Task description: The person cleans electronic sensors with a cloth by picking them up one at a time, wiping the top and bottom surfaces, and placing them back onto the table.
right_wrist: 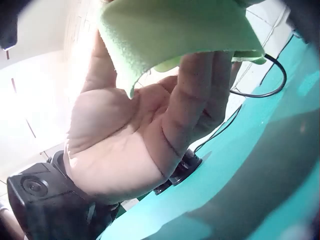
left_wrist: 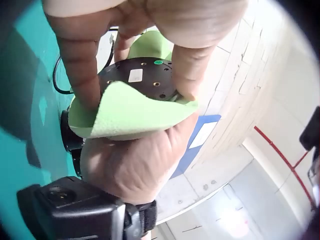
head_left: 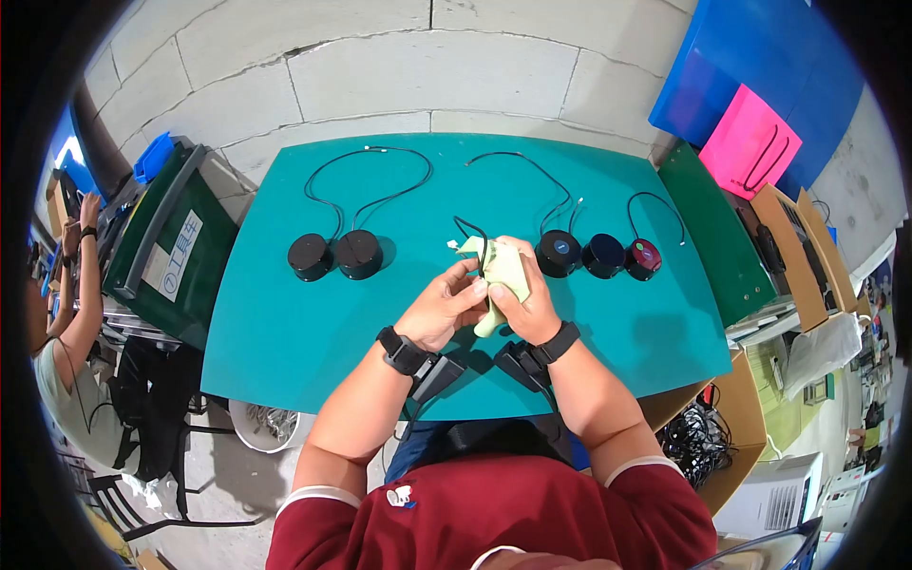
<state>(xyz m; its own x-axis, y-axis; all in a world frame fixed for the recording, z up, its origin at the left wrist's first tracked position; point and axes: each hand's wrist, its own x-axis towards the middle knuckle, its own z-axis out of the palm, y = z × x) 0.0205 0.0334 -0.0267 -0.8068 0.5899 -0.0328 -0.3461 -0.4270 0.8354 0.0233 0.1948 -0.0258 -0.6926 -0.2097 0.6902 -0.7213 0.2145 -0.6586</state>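
Both hands are together over the middle of the table. My left hand point(head_left: 435, 312) grips a black round device point(left_wrist: 150, 77), whose flat face shows screw holes, a white label and a green dot in the left wrist view. A black cable point(head_left: 469, 225) with a white plug trails from it. My right hand point(head_left: 537, 312) holds a light green cloth point(left_wrist: 135, 112) folded around the device's edge. From the right wrist view, the cloth covers the device, with the left hand's fingers point(right_wrist: 187, 95) beneath it.
On the green table point(head_left: 285, 351) stand two black round devices with cables, one point(head_left: 359, 255) nearest at left. Several more stand at right, including one with a reddish top point(head_left: 643, 258). A box of cables point(head_left: 698, 437) sits below right. Another person point(head_left: 81, 380) is at far left.
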